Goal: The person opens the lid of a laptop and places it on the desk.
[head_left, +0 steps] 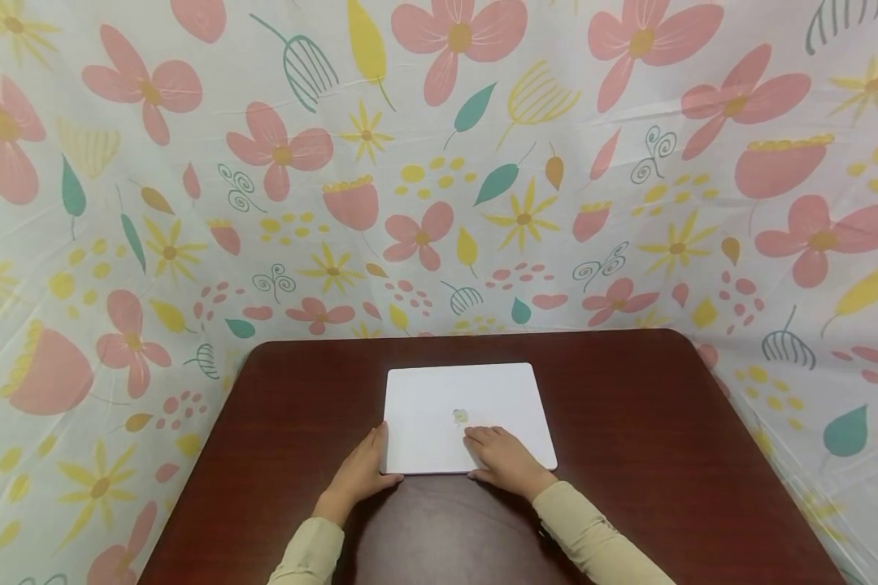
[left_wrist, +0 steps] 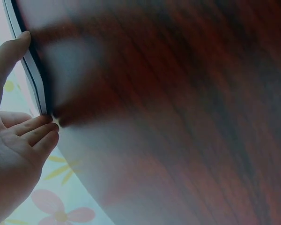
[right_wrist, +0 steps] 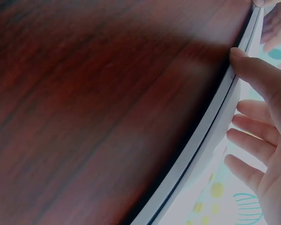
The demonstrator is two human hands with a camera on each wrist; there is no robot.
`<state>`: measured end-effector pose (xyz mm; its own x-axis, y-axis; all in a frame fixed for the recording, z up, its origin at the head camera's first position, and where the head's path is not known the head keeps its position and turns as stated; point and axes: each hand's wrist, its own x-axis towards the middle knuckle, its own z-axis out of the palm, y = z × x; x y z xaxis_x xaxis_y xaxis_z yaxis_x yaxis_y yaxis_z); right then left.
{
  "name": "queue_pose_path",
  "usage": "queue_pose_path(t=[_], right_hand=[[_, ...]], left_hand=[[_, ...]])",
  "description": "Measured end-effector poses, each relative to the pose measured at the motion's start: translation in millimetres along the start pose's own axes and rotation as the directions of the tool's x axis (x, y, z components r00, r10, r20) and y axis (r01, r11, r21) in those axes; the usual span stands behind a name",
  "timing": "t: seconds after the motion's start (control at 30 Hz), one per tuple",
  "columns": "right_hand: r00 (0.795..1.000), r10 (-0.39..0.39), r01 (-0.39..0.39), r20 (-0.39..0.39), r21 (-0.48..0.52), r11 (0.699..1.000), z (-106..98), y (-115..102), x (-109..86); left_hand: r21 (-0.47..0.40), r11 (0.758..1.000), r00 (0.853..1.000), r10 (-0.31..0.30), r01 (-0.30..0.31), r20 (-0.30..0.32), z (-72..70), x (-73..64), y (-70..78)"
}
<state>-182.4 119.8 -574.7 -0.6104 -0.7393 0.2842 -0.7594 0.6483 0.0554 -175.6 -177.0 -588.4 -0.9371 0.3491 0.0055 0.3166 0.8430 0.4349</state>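
On the left, the left hand [head_left: 362,469] is set at the near left corner of a closed laptop [head_left: 435,398], its fingers laid nearly straight along the left side, its thumb stretched to the near edge. The corner is bracketed by that wide spread, touched rather than clasped. The laptop itself is seen flat on the table [head_left: 629,406], midway between the left and right edges and set in a little from the far edge. Over to the right, the right hand [head_left: 503,459] is placed palm down over the near part of the lid, fingers loosely extended, thumb brought to the near edge; no firm grip is shown.

At the left wrist, a beige sleeve [head_left: 310,552] is worn; then comes the smooth, pale lid with rounded corners, marked by a small shiny emblem [head_left: 460,416]; another beige sleeve [head_left: 593,528] is seen beyond. Dark reddish wood grain is spread beneath, and a creased flowered sheet [head_left: 424,162] is hung behind the table's far edge.

From the left wrist, the palm and grouped fingertips are revealed at the laptop's corner. From the right wrist, a dark seam is picked out along the laptop's edge, and separated fingers are shown.
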Motion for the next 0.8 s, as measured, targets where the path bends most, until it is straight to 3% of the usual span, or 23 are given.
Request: queue_pose_path(t=[0.27,0.53,0.8], right_hand=[[0.999,-0.036,0.035,-0.024,-0.004,0.999,-1.4,-0.9,0.8],[0.999,-0.035,0.035,0.008,-0.036,0.999,-1.1,-3.4,-0.9],[0.986,-0.112,0.100,-0.121,-0.104,0.990,-1.3,-2.1,-3.6]], left_hand=[[-0.009,1.000,1.000,0.008,-0.008,-0.026,1.2,-1.0,-0.7],[-0.012,1.000,0.999,0.016,-0.017,-0.044,0.9,-3.3,0.0],[-0.023,0.999,0.997,-0.049,0.048,-0.060,2.7,-4.6,1.9]])
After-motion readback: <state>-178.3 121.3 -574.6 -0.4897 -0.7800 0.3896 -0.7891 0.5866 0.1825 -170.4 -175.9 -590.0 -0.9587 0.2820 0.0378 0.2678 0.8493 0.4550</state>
